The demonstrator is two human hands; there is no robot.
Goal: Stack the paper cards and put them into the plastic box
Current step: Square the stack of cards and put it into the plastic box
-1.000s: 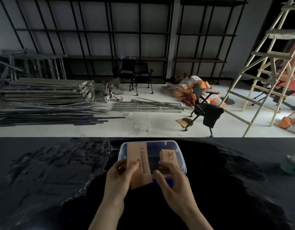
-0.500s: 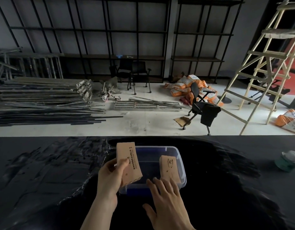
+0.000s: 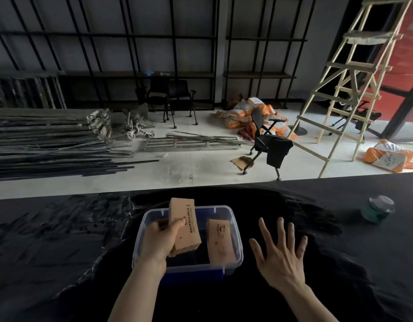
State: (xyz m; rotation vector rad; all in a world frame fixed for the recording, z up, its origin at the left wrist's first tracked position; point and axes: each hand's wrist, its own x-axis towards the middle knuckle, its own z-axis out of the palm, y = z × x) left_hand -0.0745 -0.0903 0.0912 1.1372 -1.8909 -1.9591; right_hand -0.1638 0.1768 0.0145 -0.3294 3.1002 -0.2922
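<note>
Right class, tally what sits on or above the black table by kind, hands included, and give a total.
Card stacks: 2, one held, one lying in the box
Plastic box: 1
Green jar: 1
Hands: 2, left, right
Total: 6

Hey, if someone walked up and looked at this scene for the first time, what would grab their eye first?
Probably the left hand gripping a stack of brown paper cards over the clear plastic box at the centre of the black-covered table. A second card stack stands in the box's right side, and the right hand is spread open, empty, right of the box. Beyond the table, a wooden ladder rises at right.
</note>
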